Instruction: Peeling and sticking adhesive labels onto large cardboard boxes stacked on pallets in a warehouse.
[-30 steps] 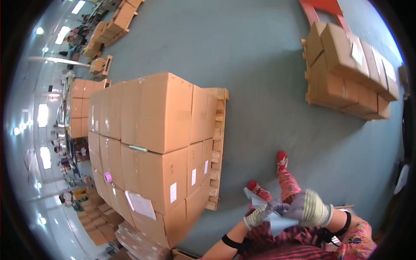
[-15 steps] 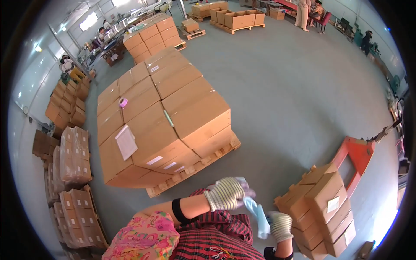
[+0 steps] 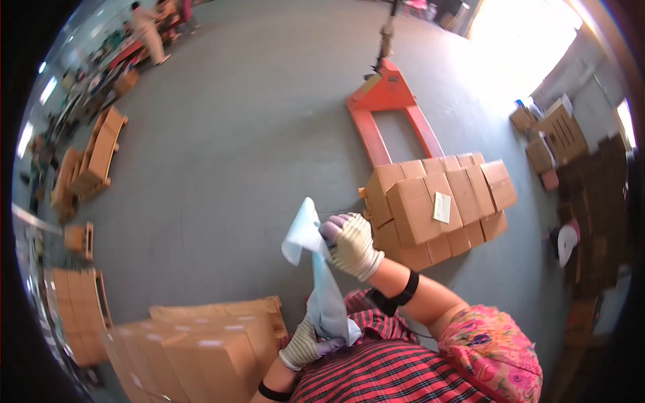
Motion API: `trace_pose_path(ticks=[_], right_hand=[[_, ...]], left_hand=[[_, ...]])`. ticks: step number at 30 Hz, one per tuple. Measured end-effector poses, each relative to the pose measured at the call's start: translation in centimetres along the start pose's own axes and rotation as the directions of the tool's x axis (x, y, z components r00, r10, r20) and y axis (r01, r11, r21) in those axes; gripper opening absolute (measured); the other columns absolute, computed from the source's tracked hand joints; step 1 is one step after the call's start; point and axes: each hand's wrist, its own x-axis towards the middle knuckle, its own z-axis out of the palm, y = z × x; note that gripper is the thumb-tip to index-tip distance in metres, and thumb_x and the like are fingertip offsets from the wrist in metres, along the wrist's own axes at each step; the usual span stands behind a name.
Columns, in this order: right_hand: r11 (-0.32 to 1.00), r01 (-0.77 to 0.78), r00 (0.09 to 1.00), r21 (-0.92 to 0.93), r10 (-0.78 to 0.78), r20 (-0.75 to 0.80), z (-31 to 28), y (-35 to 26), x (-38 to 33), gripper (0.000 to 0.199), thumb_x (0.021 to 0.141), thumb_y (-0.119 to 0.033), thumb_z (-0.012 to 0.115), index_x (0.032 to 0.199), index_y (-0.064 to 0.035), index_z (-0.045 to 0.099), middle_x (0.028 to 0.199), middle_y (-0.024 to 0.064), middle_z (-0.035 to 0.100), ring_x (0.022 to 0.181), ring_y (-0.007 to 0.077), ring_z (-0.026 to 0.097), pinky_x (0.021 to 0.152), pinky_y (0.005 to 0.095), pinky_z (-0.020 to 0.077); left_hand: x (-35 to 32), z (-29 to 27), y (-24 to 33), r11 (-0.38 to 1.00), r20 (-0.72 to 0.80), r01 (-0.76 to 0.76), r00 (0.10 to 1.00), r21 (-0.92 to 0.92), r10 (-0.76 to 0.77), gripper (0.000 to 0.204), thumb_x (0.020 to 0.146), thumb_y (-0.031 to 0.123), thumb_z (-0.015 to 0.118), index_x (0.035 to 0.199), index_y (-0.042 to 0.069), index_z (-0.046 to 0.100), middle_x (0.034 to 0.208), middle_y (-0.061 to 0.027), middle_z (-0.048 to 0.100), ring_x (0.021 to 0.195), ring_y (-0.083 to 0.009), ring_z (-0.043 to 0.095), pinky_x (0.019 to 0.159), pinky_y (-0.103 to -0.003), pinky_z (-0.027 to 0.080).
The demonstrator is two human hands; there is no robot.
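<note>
A thin, light blue sheet (image 3: 327, 295), crumpled and twisted, stretches between my two gloved hands in front of my checked clothing. Whether it is film or cloth I cannot tell. My right hand (image 3: 352, 246), in a striped knit glove with purplish fingertips, is closed on its upper part, and a loose flap curls out to the left. Lower down, close to my body, my left hand (image 3: 304, 346) grips the bottom part in a matching glove.
Ahead to the right, stacked cartons (image 3: 424, 209) sit at the forks of an orange pallet jack (image 3: 384, 94). A large carton stack (image 3: 215, 356) on a wooden pallet stands close at my lower left. Farther left are palletised boxes (image 3: 99, 151) and a standing person (image 3: 149, 33).
My view has swung to the right, bringing the pallet jack ahead and the large stack to the lower left. My right hand is now higher than my left, and the blue sheet hangs longer between them.
</note>
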Motion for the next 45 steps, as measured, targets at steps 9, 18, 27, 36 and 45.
trace_pose_path(ticks=[9, 18, 27, 36, 45], right_hand=[[0.854, -0.244, 0.581, 0.46, -0.251, 0.774, 2.4, 9.9, 4.8, 0.017, 0.071, -0.019, 0.06, 0.084, -0.0087, 0.062, 0.075, 0.0146, 0.062, 0.071, 0.0365, 0.058, 0.063, 0.0395, 0.0476], [0.912, 0.031, 0.98, 0.409, -0.108, 0.168, 5.3, 21.0, 28.3, 0.016, 0.068, -0.011, 0.058, 0.084, -0.01, 0.058, 0.07, 0.0121, 0.058, 0.067, 0.0313, 0.059, 0.059, 0.0388, 0.0464], [0.997, 0.082, 0.588, -0.015, -0.036, 0.808, 15.1, 36.7, 44.6, 0.017, 0.065, -0.008, 0.062, 0.082, -0.0109, 0.064, 0.08, 0.0093, 0.065, 0.081, 0.0249, 0.063, 0.066, 0.0381, 0.049], [0.64, -0.344, 0.934, 0.687, 0.311, 0.178, 11.7, 53.8, 62.6, 0.012, 0.068, -0.009, 0.065, 0.078, -0.0056, 0.061, 0.074, 0.0128, 0.063, 0.066, 0.0234, 0.06, 0.06, 0.0315, 0.0474], [0.811, -0.367, 0.801, -0.456, 0.525, 0.289, 15.1, 78.3, 77.1, 0.011, 0.073, -0.017, 0.054, 0.076, -0.0091, 0.062, 0.076, 0.0081, 0.064, 0.071, 0.0264, 0.063, 0.065, 0.0396, 0.0473]], left_hand=[[18.6, -11.3, 12.4, 0.468, -0.228, -0.129, 0.742, 0.874, 0.63, 0.031, 0.061, 0.006, 0.066, 0.092, 0.011, 0.065, 0.077, -0.0089, 0.058, 0.07, -0.0227, 0.057, 0.065, -0.033, 0.048], [34.1, -14.3, 19.4, 0.869, 0.013, -0.023, 1.0, 0.495, 0.019, 0.046, 0.075, 0.03, 0.07, 0.112, 0.007, 0.054, 0.098, -0.0069, 0.061, 0.093, -0.022, 0.058, 0.086, -0.038, 0.044], [52.7, -26.2, 33.9, 0.199, -0.165, 0.095, 0.915, 0.975, 0.369, 0.031, 0.078, 0.019, 0.065, 0.106, 0.008, 0.059, 0.097, -0.0127, 0.062, 0.09, -0.0213, 0.059, 0.077, -0.036, 0.048], [83.3, -35.2, 42.8, 0.062, 0.541, -0.595, 0.765, 0.801, 0.35, 0.027, 0.085, 0.029, 0.056, 0.094, 0.005, 0.062, 0.085, -0.0055, 0.063, 0.075, -0.0185, 0.061, 0.072, -0.033, 0.05], [104.2, -36.7, 61.3, 0.076, 0.176, -0.18, 0.983, 0.981, 0.056, 0.041, 0.072, 0.015, 0.061, 0.113, 0.012, 0.057, 0.094, -0.0147, 0.063, 0.086, -0.0315, 0.06, 0.078, -0.038, 0.049]])
